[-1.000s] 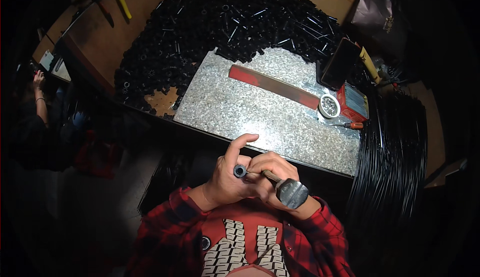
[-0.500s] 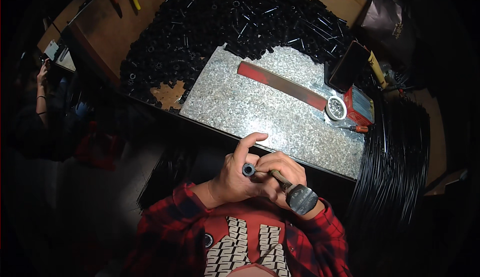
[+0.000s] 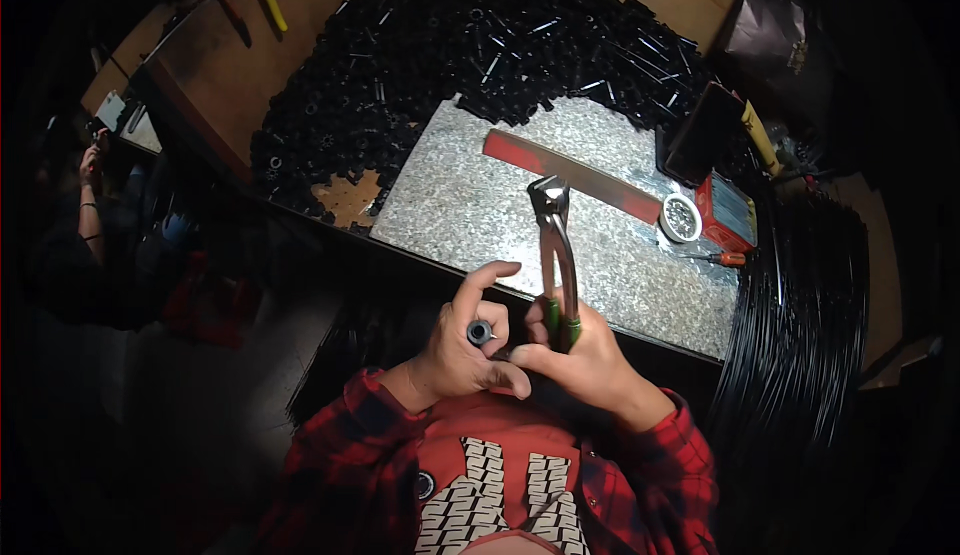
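My left hand [image 3: 455, 345] is closed round a short black tube-like part [image 3: 480, 332], whose round, hollow end faces up; the forefinger stretches away from it. A thin piece sticks out beside that end. My right hand [image 3: 585, 360] grips a pair of end-cutting pincers [image 3: 563, 255] by the green handles. Their metal head points away from me, above the speckled slab [image 3: 450, 205]. Both hands are close together in front of the slab's near edge, and the pincers are apart from the black part.
A large heap of black parts [image 3: 400, 85] lies behind the slab. On the slab are a red-brown bar [image 3: 570, 175], a white cup of small pieces [image 3: 681, 219], a red box [image 3: 715, 215] and a screwdriver [image 3: 730, 259]. Black strands [image 3: 790, 325] hang at right. Another person's hand [image 3: 90, 165] shows far left.
My right hand has turned over: the tool's dark head pointed toward me at lower right, and now the pincers' head points away over the slab. The left hand keeps the black part.
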Demonstrator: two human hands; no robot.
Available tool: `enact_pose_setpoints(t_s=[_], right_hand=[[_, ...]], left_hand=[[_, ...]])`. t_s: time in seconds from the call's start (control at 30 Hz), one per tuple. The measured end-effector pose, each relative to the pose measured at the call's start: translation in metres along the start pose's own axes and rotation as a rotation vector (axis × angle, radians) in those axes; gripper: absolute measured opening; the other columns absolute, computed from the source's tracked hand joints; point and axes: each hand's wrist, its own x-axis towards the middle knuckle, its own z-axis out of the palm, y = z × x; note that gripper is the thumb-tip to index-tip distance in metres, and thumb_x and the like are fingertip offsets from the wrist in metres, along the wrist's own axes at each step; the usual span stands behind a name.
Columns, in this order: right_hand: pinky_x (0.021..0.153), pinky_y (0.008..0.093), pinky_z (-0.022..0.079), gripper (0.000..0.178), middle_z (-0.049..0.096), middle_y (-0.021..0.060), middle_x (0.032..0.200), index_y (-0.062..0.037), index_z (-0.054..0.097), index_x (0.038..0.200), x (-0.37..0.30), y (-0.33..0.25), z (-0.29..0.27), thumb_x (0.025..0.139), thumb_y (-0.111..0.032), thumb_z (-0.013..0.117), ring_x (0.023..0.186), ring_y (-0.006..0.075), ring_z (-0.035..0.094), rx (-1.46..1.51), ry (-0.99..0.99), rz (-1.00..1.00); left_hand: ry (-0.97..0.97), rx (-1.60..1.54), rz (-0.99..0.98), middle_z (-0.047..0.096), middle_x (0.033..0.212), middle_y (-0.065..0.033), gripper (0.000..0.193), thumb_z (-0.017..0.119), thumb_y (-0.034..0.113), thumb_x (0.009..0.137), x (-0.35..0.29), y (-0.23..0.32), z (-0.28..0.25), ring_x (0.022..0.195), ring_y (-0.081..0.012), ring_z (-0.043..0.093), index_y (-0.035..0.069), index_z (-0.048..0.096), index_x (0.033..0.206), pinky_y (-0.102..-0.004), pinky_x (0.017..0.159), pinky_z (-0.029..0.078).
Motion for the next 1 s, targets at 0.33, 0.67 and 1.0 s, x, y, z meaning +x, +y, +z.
enact_pose_setpoints(t_s=[0.33,0.67,1.0], right_hand=[[0.057,0.0382,0.047,0.074,0.054,0.0137,0.080,-0.0017,0.044,0.134,-0.047,-0.007,-0.028,0.065,0.000,0.070,0.064,0.0290,0.057,-0.903,-0.030,-0.234],[0.050,0.0347,0.041,0.072,0.047,0.0088,0.073,-0.0026,0.047,0.132,-0.055,0.002,-0.023,0.063,0.002,0.068,0.057,0.0226,0.051,-1.129,0.121,-0.375],[0.051,0.0349,0.039,0.067,0.045,0.0090,0.073,-0.0045,0.051,0.130,-0.056,0.006,-0.028,0.064,0.000,0.064,0.059,0.0229,0.048,-1.277,0.211,-0.490]], left_hand=[[0.236,-0.111,-0.079,0.034,0.056,0.0085,0.114,0.080,0.055,0.050,0.000,-0.007,-0.026,0.051,-0.0014,0.038,-0.001,0.028,0.135,-0.0162,0.051,0.030],[0.088,0.008,-0.132,0.043,0.056,0.0077,0.101,0.082,0.055,0.051,0.007,-0.003,-0.010,0.055,0.0005,0.038,0.000,0.041,0.124,-0.0172,0.050,0.025],[0.082,0.021,-0.137,0.043,0.057,0.0069,0.099,0.084,0.053,0.051,0.005,0.003,-0.002,0.056,-0.0004,0.038,0.001,0.041,0.123,-0.0176,0.050,0.027]])
